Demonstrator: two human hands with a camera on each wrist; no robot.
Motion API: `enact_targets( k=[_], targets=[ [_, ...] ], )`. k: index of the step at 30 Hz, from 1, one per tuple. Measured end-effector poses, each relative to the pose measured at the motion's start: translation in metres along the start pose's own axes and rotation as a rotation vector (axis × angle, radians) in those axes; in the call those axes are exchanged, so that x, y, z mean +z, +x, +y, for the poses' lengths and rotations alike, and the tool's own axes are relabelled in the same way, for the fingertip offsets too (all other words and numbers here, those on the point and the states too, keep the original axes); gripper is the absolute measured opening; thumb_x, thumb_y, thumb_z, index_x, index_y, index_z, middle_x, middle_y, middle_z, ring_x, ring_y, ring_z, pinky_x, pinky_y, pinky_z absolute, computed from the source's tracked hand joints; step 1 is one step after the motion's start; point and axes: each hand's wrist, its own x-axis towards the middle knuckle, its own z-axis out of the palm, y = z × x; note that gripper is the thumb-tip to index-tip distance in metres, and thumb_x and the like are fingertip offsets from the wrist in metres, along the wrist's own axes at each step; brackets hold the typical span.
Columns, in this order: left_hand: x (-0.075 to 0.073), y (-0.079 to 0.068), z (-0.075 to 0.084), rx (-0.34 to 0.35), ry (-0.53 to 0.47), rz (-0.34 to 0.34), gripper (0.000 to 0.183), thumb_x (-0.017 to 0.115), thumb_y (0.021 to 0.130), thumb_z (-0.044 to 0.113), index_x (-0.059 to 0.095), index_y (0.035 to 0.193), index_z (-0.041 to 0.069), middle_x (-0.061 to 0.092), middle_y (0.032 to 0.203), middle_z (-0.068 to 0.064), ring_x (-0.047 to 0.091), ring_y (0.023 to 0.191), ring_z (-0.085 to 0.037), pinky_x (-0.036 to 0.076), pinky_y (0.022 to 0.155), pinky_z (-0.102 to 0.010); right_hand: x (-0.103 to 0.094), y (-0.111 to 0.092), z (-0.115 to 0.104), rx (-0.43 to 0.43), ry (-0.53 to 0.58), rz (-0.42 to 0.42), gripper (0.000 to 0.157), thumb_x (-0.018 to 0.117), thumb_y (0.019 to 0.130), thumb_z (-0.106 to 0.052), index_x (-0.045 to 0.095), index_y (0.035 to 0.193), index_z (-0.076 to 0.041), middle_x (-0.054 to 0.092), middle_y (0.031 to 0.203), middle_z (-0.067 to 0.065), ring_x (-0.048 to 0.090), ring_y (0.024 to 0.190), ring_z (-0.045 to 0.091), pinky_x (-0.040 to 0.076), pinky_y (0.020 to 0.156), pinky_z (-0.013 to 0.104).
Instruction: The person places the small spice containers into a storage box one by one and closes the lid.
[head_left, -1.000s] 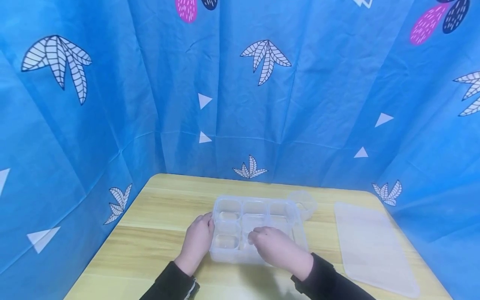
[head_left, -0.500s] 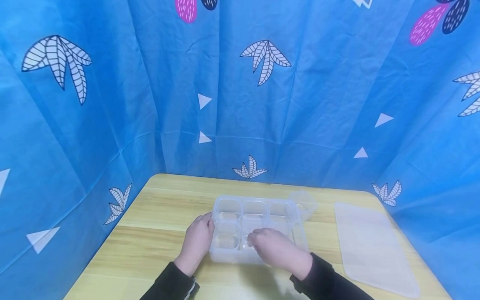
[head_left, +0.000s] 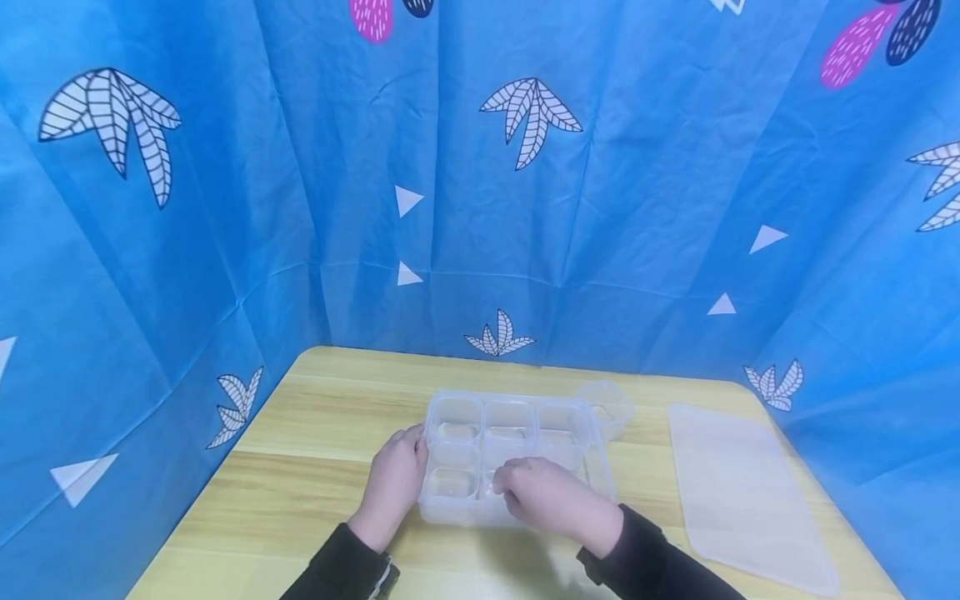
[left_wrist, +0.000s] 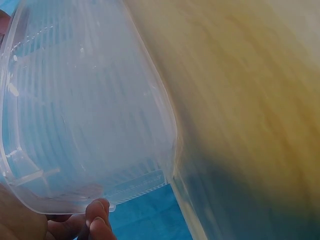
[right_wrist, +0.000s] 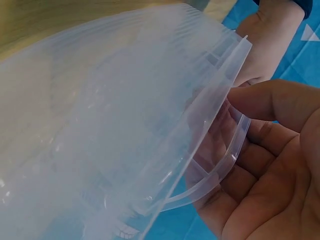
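Note:
A clear plastic storage box (head_left: 480, 512) sits on the table, with several small clear containers (head_left: 453, 483) in rows inside it. My left hand (head_left: 395, 471) grips the box's left wall. In the left wrist view, its fingertips (left_wrist: 100, 217) curl at the rim, below the ribbed side of the box (left_wrist: 90, 100). Over the front row, my right hand (head_left: 551, 496) pinches the rim of a small container, mostly hidden under the fingers in the head view. The right wrist view shows the right thumb (right_wrist: 260, 99) against this clear rim (right_wrist: 230, 162), fingers on its other side.
Behind the box's right corner stands another small clear container (head_left: 617, 408). A flat translucent lid (head_left: 750, 492) lies at the right of the wooden table (head_left: 330, 417). A blue patterned curtain (head_left: 480, 208) hangs around the table's back and sides.
My right hand has shifted very slightly to the left over the front row. The left hand and the box have stayed in place.

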Motion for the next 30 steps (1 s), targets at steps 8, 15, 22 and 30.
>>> enact_targets(
  k=[8, 15, 22, 30],
  targets=[
    [-0.001, -0.0001, 0.0011, -0.002, -0.002, -0.003, 0.034, 0.048, 0.104, 0.011, 0.06, 0.128, -0.01, 0.068, 0.109, -0.023, 0.067, 0.102, -0.038, 0.057, 0.087, -0.049, 0.0036, 0.0008, 0.0012, -0.01, 0.015, -0.005, 0.017, 0.065, 0.083, 0.004, 0.061, 0.079, -0.013, 0.055, 0.073, -0.009, 0.051, 0.068, 0.005, 0.051, 0.068, 0.021],
    [-0.0012, 0.0004, 0.0014, -0.002, -0.002, -0.003, 0.034, 0.048, 0.105, 0.011, 0.061, 0.128, -0.01, 0.068, 0.109, -0.023, 0.067, 0.101, -0.038, 0.057, 0.087, -0.049, 0.0044, 0.0028, 0.0015, -0.002, 0.029, -0.018, 0.025, 0.063, 0.087, 0.001, 0.052, 0.073, -0.016, 0.044, 0.068, -0.012, 0.041, 0.063, 0.004, 0.046, 0.063, 0.02],
    [-0.0018, 0.0006, 0.0025, -0.002, -0.006, 0.001, 0.034, 0.048, 0.104, 0.011, 0.061, 0.128, -0.01, 0.068, 0.108, -0.023, 0.068, 0.1, -0.037, 0.058, 0.086, -0.048, 0.0052, 0.0035, 0.0027, -0.006, 0.061, -0.031, 0.032, 0.061, 0.091, -0.001, 0.043, 0.071, -0.018, 0.035, 0.065, -0.013, 0.037, 0.061, 0.004, 0.039, 0.059, 0.017],
    [-0.0014, 0.0007, 0.0022, 0.006, -0.002, 0.004, 0.033, 0.049, 0.104, 0.011, 0.061, 0.127, -0.01, 0.068, 0.108, -0.023, 0.068, 0.1, -0.038, 0.058, 0.085, -0.048, 0.0077, 0.0034, 0.0059, -0.001, 0.085, -0.034, 0.031, 0.061, 0.092, -0.002, 0.045, 0.071, -0.018, 0.036, 0.065, -0.013, 0.038, 0.061, 0.003, 0.04, 0.06, 0.017]
  ],
)
